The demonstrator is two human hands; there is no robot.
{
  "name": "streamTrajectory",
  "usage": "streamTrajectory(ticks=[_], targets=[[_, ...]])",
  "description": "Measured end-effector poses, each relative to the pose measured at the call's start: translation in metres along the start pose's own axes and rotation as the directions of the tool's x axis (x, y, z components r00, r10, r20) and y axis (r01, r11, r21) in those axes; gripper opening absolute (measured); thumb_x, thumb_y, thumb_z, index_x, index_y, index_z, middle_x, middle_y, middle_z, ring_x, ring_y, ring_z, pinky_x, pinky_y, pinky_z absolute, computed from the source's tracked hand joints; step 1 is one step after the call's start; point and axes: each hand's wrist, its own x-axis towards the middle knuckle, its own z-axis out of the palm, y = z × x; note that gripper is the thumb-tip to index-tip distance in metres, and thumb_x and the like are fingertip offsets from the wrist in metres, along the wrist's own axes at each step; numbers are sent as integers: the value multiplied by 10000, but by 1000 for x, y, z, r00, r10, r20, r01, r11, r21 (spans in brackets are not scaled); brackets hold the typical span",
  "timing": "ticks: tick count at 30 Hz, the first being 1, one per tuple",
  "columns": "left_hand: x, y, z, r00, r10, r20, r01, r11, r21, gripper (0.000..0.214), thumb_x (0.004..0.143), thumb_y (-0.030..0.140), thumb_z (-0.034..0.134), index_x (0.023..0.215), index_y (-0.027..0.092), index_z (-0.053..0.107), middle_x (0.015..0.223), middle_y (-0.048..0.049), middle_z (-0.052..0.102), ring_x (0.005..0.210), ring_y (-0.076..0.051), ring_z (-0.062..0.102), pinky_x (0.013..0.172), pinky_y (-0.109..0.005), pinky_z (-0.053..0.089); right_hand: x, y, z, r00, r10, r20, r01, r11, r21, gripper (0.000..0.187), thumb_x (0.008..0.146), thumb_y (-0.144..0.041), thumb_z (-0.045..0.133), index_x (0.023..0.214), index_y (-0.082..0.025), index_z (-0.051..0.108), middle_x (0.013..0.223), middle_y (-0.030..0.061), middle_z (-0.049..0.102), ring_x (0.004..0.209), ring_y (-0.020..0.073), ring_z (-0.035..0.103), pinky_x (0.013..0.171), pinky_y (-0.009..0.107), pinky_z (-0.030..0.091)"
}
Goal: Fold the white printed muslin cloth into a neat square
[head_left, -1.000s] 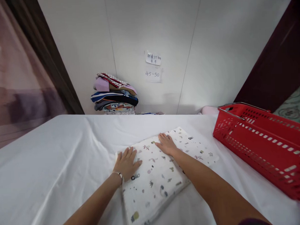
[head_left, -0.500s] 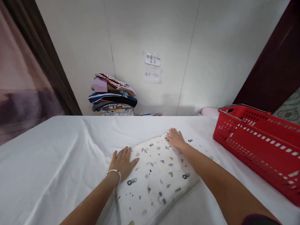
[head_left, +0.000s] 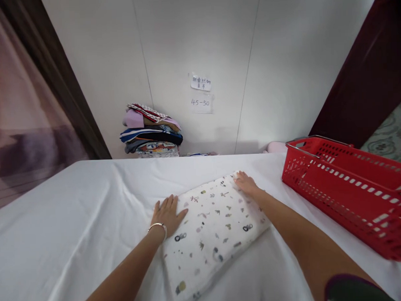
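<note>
A folded white cloth [head_left: 210,229] with small coloured prints lies at a slant on the white-covered table. My left hand [head_left: 170,215] rests open along its left edge, fingers spread over fabric and table cover; a silver bangle circles that wrist. At the cloth's far right corner is my right hand [head_left: 246,184], its fingers bent close together over the edge, where it grips the fabric. The right forearm hides part of the cloth's right side.
A red plastic basket [head_left: 346,189] with metal handles stands on the right of the table. Beyond the far edge is a stack of folded fabrics [head_left: 152,130] against the wall. A pink object [head_left: 276,147] shows behind the table, and a curtain [head_left: 31,121] hangs at left.
My right hand has shifted right to the corner, its fingers drawn closer together. The cloth layer that stretched beyond my right forearm no longer shows there. The left hand keeps its place on the cloth.
</note>
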Motion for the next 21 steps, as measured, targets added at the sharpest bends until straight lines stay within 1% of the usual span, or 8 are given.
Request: streamTrajectory(ticks=[3, 6, 9, 11, 14, 16, 19, 21], targets=[[1, 0, 0, 1000, 2, 4, -2, 1000, -3, 757, 809, 597, 232, 1384, 106, 269, 1451, -101, 224, 1334, -266, 179, 1082, -468, 71, -31, 29, -6, 999, 44, -32, -44, 999, -7, 552, 864, -407, 358, 1358, -165, 321, 1439, 86, 280, 1330, 210, 193, 1050, 366, 194], [3, -2, 3, 1000, 5, 6, -5, 1000, -3, 766, 808, 604, 218, 1388, 105, 259, 1453, -100, 217, 1334, -265, 177, 1081, -471, 67, -67, 65, -10, 991, 125, -56, -125, 992, -3, 560, 845, -390, 418, 1341, -136, 360, 1405, 103, 344, 1297, 213, 284, 1033, 314, 241], [4, -3, 6, 1000, 13, -12, -13, 1000, 4, 765, 805, 605, 220, 1384, 107, 268, 1451, -108, 222, 1331, -270, 185, 1076, -476, 79, -100, 95, -13, 967, 241, -79, -241, 970, 19, 552, 851, -391, 409, 1324, -108, 390, 1344, 127, 430, 1231, 219, 395, 994, 292, 302], [4, -3, 6, 1000, 20, -20, -20, 1000, 1, 757, 805, 601, 229, 1378, 109, 284, 1447, -115, 235, 1329, -270, 193, 1073, -476, 89, -116, 109, -15, 945, 314, -87, -312, 949, 43, 551, 856, -399, 388, 1307, -84, 411, 1297, 153, 477, 1184, 240, 448, 964, 316, 337], [5, -4, 2, 1000, 18, -4, -18, 999, -28, 751, 801, 607, 244, 1371, 120, 300, 1438, -120, 259, 1323, -269, 210, 1069, -474, 102, -127, 116, -17, 919, 386, -83, -378, 921, 94, 552, 847, -426, 387, 1263, -71, 462, 1233, 173, 530, 1151, 268, 477, 931, 345, 364], [8, -5, -5, 1000, 10, 20, -9, 998, -58, 739, 799, 616, 245, 1359, 140, 324, 1420, -117, 306, 1303, -271, 256, 1055, -468, 152, -127, 116, -19, 907, 416, -65, -404, 904, 141, 537, 822, -443, 426, 1201, -76, 525, 1145, 174, 590, 1095, 270, 524, 881, 335, 403], [15, -11, -17, 999, -21, 46, 25, 995, -93, 642, 824, 574, 230, 1289, 178, 428, 1322, -112, 454, 1222, -275, 382, 986, -444, 284, -123, 113, -20, 892, 451, -10, -438, 870, 227, 493, 773, -429, 497, 1121, -90, 580, 949, 150, 668, 876, 249, 630, 714, 313, 479], [20, -17, -23, 998, -47, 46, 52, 994, -98, 542, 848, 505, 230, 1186, 203, 527, 1219, -119, 537, 1135, -277, 468, 913, -425, 358, -121, 112, -21, 881, 472, 24, -458, 841, 288, 470, 753, -400, 518, 1113, -103, 577, 868, 122, 680, 736, 219, 647, 596, 287, 493]])
